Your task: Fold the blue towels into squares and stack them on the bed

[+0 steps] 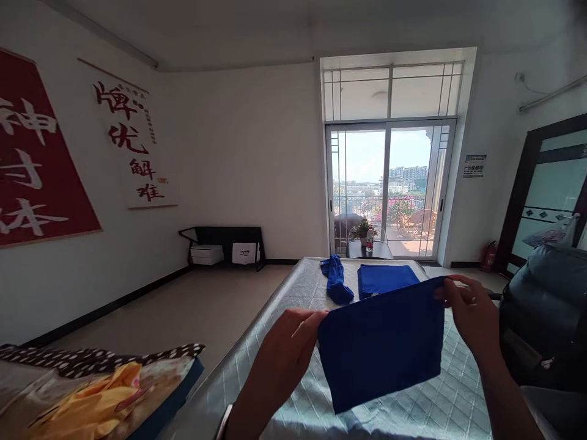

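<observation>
A blue cloth, roughly rectangular, hangs between my two hands above the table. My left hand pinches its upper left corner, and my right hand grips the upper right corner. The right side is raised a little higher than the left. Behind it, on the quilted silver-grey table cover, lies a flat blue folded cloth, partly hidden by the one I hold. A crumpled blue cloth rests to its left.
At the lower left sits a pile of fabric with a yellow cloth on top. A dark bulky bag or seat stands close on the right. Past the table's far end, a small stand holds a plant and a bottle before the sliding door.
</observation>
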{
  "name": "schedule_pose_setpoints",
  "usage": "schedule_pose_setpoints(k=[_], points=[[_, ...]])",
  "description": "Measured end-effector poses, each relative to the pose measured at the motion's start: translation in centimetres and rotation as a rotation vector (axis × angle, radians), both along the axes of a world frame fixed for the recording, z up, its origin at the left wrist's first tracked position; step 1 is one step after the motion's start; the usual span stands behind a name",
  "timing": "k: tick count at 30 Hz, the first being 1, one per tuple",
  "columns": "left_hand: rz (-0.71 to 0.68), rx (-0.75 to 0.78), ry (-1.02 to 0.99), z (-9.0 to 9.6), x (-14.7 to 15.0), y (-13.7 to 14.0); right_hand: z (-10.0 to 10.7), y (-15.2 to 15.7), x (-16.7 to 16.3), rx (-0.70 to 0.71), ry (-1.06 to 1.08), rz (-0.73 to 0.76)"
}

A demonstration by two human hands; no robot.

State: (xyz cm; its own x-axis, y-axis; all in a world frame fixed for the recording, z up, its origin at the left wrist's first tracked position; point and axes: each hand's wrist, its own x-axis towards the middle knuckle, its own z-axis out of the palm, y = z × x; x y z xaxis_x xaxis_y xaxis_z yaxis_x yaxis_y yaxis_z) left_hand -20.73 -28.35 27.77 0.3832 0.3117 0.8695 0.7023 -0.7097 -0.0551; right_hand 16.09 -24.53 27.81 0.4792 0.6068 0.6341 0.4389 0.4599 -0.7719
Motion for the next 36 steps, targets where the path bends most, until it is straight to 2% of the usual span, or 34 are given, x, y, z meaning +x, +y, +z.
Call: schedule_pose_setpoints(k=[3, 6, 9, 12, 15, 18, 21, 23, 25, 29, 32, 36], points=[[-0.100, -0.090, -0.014, 0.2, 0.9, 0.0, 1.0, 5.2, -0.9, 0.011, -0.036, 0.047], [-0.126, -0.173, -0.065, -1.1, 1.0, 0.9, 1.2, 11.4, -4.1, -0.038, -0.143, 0.085], [-0.037, -0.305, -0.158, -4.9, -0.1, 3.0, -0.4, 16.5, -9.7, -0.176, -0.308, 0.162], [0.125, -0.507, -0.244, -11.2, -2.2, 5.9, -4.2, 18.7, -15.8, -0.340, -0.500, 0.289], [0.293, -0.787, -0.212, -17.8, -4.2, 8.4, -9.4, 17.2, -19.2, -0.406, -0.590, 0.414], [0.387, -0.961, -0.142, -22.6, -5.5, 9.5, -15.0, 13.4, -17.9, -0.466, -0.668, 0.489], [0.380, -0.993, -0.155, -24.8, -6.3, 9.4, -20.1, 9.3, -12.7, -0.503, -0.771, 0.484], [0.366, -0.996, -0.195, -25.3, -6.7, 9.2, -22.9, 6.8, -8.5, -0.568, -0.755, 0.361], [0.342, -0.998, -0.223, -25.6, -7.0, 9.0, -24.9, 4.7, -5.0, -0.598, -0.697, 0.329], [0.315, -1.018, -0.223, -25.8, -7.4, 8.8, -26.4, 2.0, -2.2, -0.521, -0.563, 0.315], [0.300, -1.009, -0.206, -25.8, -7.6, 8.7, -26.2, 1.2, -2.1, -0.499, -0.559, 0.331], [0.244, -0.940, -0.226, -25.9, -7.9, 8.9, -25.6, 1.3, -2.1, -0.538, -0.616, 0.393]])
